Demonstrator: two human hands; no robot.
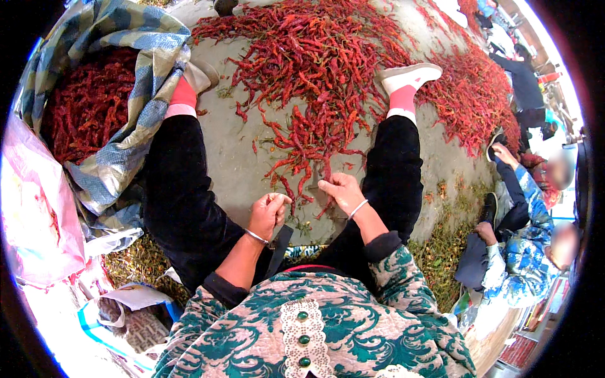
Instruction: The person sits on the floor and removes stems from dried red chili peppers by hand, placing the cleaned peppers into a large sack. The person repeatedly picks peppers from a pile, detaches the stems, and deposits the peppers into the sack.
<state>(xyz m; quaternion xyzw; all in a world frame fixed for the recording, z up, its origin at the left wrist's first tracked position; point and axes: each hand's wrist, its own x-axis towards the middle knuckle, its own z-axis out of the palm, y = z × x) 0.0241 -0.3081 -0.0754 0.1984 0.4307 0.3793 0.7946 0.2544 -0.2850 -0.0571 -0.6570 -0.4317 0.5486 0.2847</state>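
Note:
Dried red chilies (pixel 309 137) lie on the grey floor between my spread legs, the nearest ones reaching my hands. My left hand (pixel 270 213) is curled, thumb against forefinger, beside a chili (pixel 287 189); nothing shows in its grip. Just across from it, my right hand (pixel 344 191) bends its fingers down over the near end of the pile. One chili (pixel 325 209) pokes out below those fingers, and whether they grip it I cannot tell. A dark flat strip (pixel 281 248) runs beneath my left wrist; what it is stays unclear.
A blue-and-beige checked woven sack (pixel 163 40) with chilies inside stands open at my left. Below it are a pink bag (pixel 40 203) and a white bag (pixel 137 295). Another chili pile (pixel 472 94) lies to the right, where other people (pixel 520 264) sit. Plant debris (pixel 435 264) covers floor near me.

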